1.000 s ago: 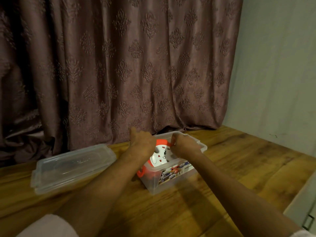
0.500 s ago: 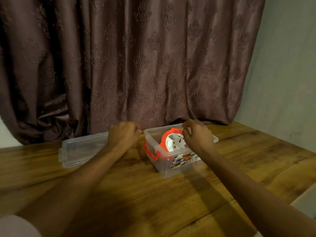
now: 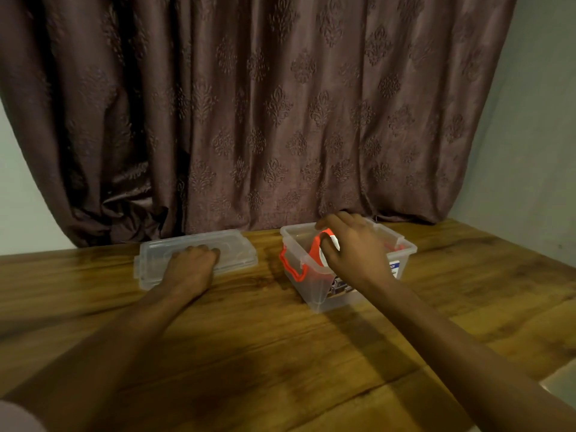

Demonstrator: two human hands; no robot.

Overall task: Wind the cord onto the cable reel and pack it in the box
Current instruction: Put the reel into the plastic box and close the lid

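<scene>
Orange-and-white cable reel point(image 3: 318, 254), upright in clear box point(image 3: 311, 294), under right hand point(image 3: 355, 247).

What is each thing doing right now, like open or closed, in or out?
box: open, no lid on, standing on the table.
cable reel: inside the box, upright.
lid: off, lying flat on the table beside the box.
left hand: resting on the lid.
right hand: over the box, at the reel.
curtain: drawn closed.

Box point(image 3: 314, 296) clear glossy plastic; lid point(image 3: 237, 244) same; table point(image 3: 280, 353) grained wood; curtain point(image 3: 265, 104) embossed cloth.
</scene>
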